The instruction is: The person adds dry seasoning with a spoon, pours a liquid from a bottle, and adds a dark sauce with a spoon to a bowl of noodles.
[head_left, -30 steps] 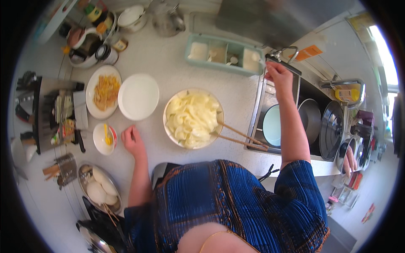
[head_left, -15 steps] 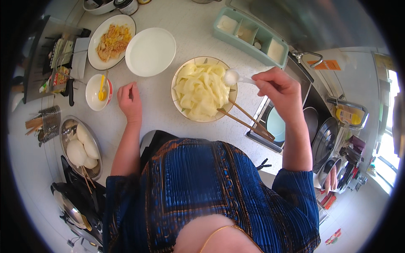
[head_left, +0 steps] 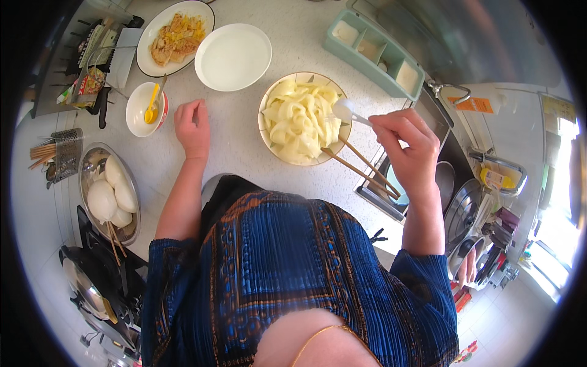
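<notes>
A small pale spoon point(head_left: 347, 112) is pinched by its handle between the fingers of my right hand point(head_left: 408, 142). The spoon's bowl is tipped over the right side of a heap of wide, pale yellow noodles point(head_left: 299, 122). These fill a cream bowl with a brown rim point(head_left: 265, 142). A pair of wooden chopsticks point(head_left: 365, 173) leans on the bowl's right edge, below my right hand. My left hand point(head_left: 192, 127) rests on the counter left of the bowl, fingers curled in, with nothing seen in it.
Behind lie a white plate point(head_left: 233, 58) and a plate of fried egg point(head_left: 174, 43). A small bowl with a yellow spoon point(head_left: 136, 113) stands left. A green seasoning box point(head_left: 373, 56) sits back right. A steel basin point(head_left: 93, 160) with white rounded pieces stands at near left.
The spoon, which showed white powder before, has moved a little over the noodles and tipped. My view has shifted slightly; my left hand stays curled on the counter.
</notes>
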Action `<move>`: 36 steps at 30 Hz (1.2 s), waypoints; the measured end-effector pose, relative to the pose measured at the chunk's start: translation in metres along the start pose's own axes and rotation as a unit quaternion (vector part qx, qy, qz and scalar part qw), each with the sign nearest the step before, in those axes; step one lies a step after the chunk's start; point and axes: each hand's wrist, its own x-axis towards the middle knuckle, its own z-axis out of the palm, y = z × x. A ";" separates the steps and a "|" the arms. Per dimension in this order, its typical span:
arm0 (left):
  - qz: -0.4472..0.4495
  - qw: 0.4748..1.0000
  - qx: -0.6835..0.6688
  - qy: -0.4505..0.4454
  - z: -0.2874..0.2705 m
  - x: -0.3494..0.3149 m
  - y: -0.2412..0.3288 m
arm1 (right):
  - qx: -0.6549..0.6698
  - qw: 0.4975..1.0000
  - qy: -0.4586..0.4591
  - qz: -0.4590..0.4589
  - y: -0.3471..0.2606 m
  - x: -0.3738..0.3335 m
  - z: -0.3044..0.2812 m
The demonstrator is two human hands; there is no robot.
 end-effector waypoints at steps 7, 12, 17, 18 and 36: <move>0.000 1.000 0.001 0.005 0.003 -0.001 -0.008 | -0.051 0.997 0.006 -0.060 0.002 -0.005 -0.005; 0.005 1.000 0.016 0.003 0.002 0.000 -0.003 | -0.055 0.998 0.018 -0.041 0.003 -0.004 0.000; -0.004 1.000 0.012 0.000 0.001 0.001 -0.003 | -0.041 0.999 0.018 -0.022 0.008 -0.003 0.004; -0.003 1.000 0.009 0.003 0.002 0.000 -0.004 | -0.039 0.999 0.019 -0.014 0.010 -0.002 0.004; 0.005 1.000 0.016 0.003 0.002 0.001 -0.001 | 0.010 1.000 -0.018 0.021 0.030 0.001 0.010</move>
